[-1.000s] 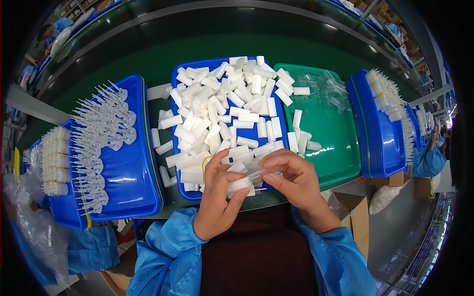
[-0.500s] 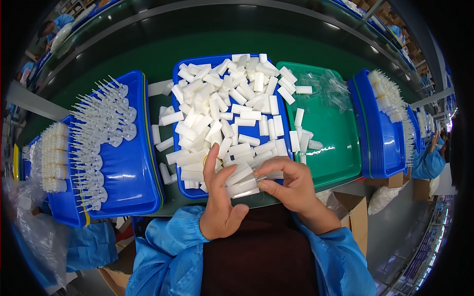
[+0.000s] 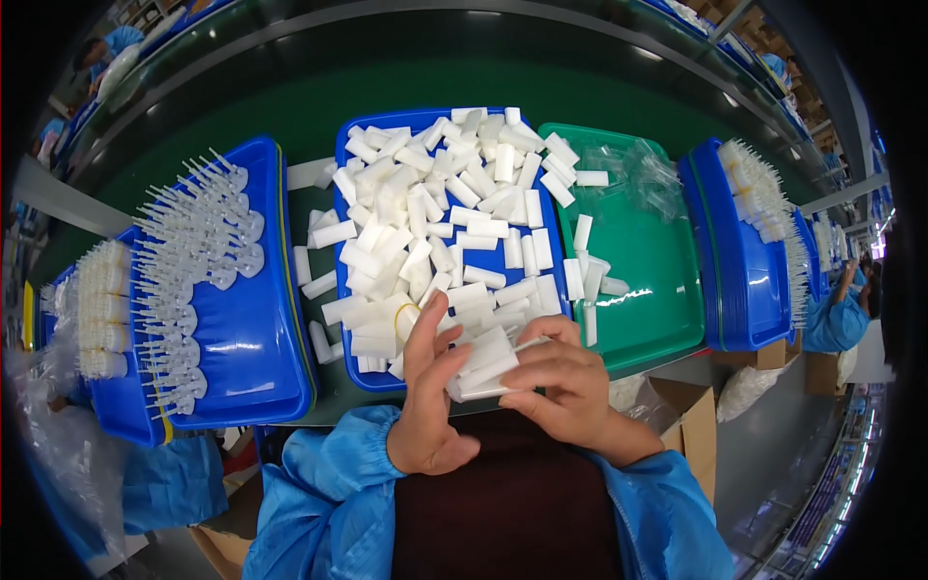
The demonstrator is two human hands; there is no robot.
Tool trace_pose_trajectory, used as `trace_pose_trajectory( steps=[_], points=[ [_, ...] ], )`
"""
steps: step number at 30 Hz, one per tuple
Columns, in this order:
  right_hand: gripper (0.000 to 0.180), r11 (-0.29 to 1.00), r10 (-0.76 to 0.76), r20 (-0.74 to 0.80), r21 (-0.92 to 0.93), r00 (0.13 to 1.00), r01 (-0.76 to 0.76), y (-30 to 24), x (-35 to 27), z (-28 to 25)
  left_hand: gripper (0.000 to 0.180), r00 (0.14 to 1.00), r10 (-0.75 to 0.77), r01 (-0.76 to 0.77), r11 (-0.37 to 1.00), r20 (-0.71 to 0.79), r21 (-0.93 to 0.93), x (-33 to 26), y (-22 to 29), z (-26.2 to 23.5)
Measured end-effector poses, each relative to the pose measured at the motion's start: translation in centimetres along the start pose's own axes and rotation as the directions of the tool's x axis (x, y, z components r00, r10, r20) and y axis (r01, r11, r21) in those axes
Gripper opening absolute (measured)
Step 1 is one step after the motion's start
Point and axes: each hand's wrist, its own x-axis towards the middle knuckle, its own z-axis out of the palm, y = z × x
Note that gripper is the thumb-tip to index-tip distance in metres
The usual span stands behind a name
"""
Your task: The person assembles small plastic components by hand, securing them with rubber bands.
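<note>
Over the near edge of the blue tray point(image 3: 372, 379), my right hand point(image 3: 570, 387) pinches a small group of white foam-like blocks point(image 3: 486, 367) between thumb and fingers. A clear, shiny edge runs along their near side, perhaps a plastic sleeve. My left hand point(image 3: 425, 406) is at the blocks' left end, fingers stretched up and thumb apart. Its fingers touch or nearly touch that end without closing round it. A thin yellow band point(image 3: 404, 319) shows beside the left fingertips; whether it is on a finger I cannot tell. Loose white blocks point(image 3: 391, 198) are heaped in the tray beyond.
To the right, a green tray point(image 3: 648, 309) holds clear plastic pieces point(image 3: 650, 174) and some white blocks. Stacked blue trays point(image 3: 256, 358) with white stemmed parts point(image 3: 198, 242) stand left; more blue trays point(image 3: 754, 300) stand right. An open cardboard box point(image 3: 691, 411) is below.
The blocks have tilted and their left end sits nearer my left palm. My right fingers have curled further over their right end. My left fingers lean slightly more to the right.
</note>
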Motion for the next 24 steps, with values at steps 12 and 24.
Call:
trace_pose_trajectory(
  steps=[12, 24],
  points=[
    [0.024, 0.929, -0.272, 0.191, -0.203, 0.943, 0.309, -0.3, 0.6, -1.9, 0.029, 0.883, -0.35, 0.379, 0.925, 0.313, -0.035, 1.6, 1.4, -1.1],
    [0.015, 0.631, 0.267, -0.171, -0.713, 0.948, -0.306, 8.6, 7.8, -12.6, 0.027, 0.835, -0.464, 0.536, 0.809, 0.296, -0.243, 0.5, 1.5, -1.1]
  ],
)
